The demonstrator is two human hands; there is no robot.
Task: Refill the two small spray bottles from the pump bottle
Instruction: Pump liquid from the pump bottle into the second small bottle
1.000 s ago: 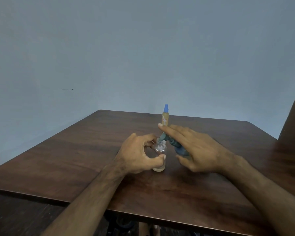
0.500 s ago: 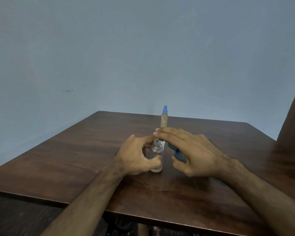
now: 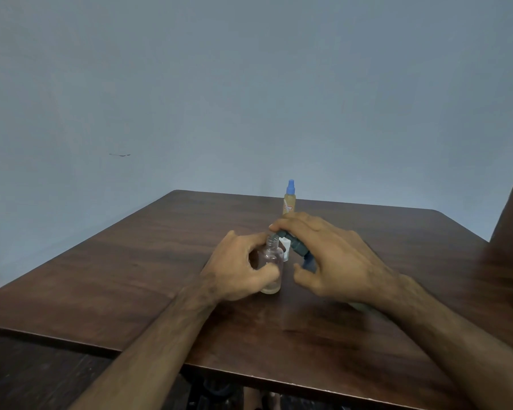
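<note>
Against a bare blue-grey wall, our dark wooden table (image 3: 131,276) holds everything. Our left hand (image 3: 237,270) curls around the uncapped clear spray bottle (image 3: 272,267), standing upright. Our right hand (image 3: 335,258) grips the dark pump bottle (image 3: 298,247), index finger over its nozzle. Behind stands a blue-capped amber spray bottle (image 3: 289,199), label unreadable.

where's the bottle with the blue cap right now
In the head view, the blue-capped bottle stands upright at the table's far side, just behind the right hand.
</note>
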